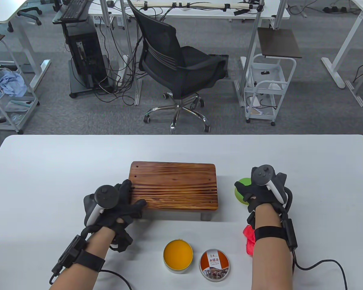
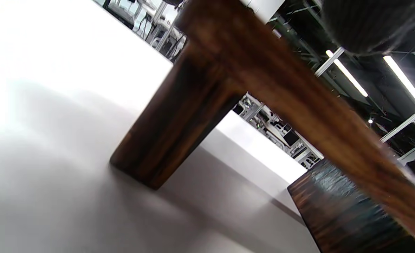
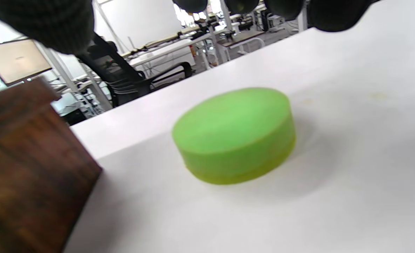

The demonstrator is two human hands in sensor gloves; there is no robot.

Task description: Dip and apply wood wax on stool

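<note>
A small dark wooden stool (image 1: 174, 188) stands mid-table. My left hand (image 1: 125, 201) rests on its near left corner, fingers spread on the top; the left wrist view shows the stool's leg (image 2: 172, 119) from below. A round green sponge (image 1: 243, 193) lies right of the stool, flat on the table in the right wrist view (image 3: 235, 135). My right hand (image 1: 254, 188) hovers over it with fingers spread, not touching it. An open tin of orange wax (image 1: 178, 256) sits near the front edge, its printed lid (image 1: 214, 265) beside it.
A red crumpled piece (image 1: 248, 238) lies under my right forearm. The white table (image 1: 48, 169) stretches out on all sides of the stool. A black office chair (image 1: 175, 69) stands beyond the far edge.
</note>
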